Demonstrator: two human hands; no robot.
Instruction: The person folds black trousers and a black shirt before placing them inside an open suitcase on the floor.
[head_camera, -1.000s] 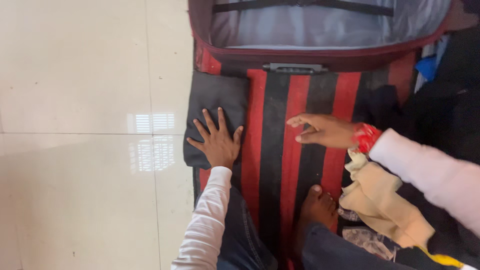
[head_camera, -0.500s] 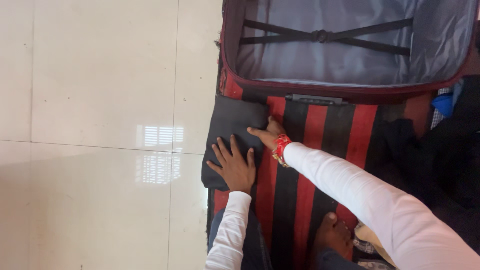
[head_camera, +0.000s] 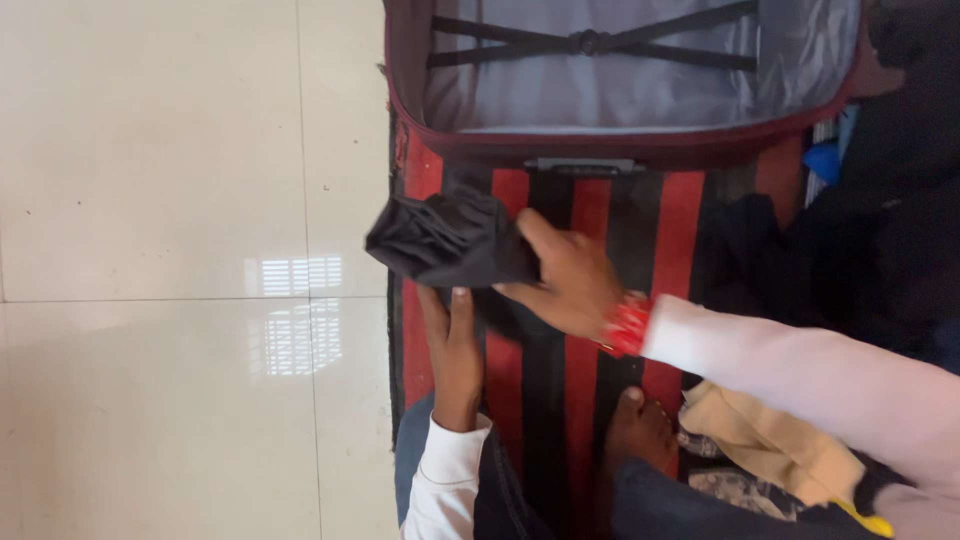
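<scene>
A folded black garment (head_camera: 450, 240) is lifted off the red and black striped mat (head_camera: 585, 350). My right hand (head_camera: 560, 280), with a red band at the wrist, grips its right side. Beneath the garment's lower edge lies my left hand (head_camera: 452, 350), fingers straight and together, touching the cloth from below. An open maroon suitcase (head_camera: 620, 150) with grey lining and crossed black straps stands just beyond the garment.
Glossy cream floor tiles (head_camera: 180, 250) fill the left half. A pile of dark clothes (head_camera: 880, 230) lies to the right of the mat. A beige cloth (head_camera: 770, 440) rests near my bare foot (head_camera: 640, 430) and blue-jeaned knees.
The black garment lay flat on the mat under my left hand. My right hand reached across, took hold of it and raised it; my left hand slid under its edge.
</scene>
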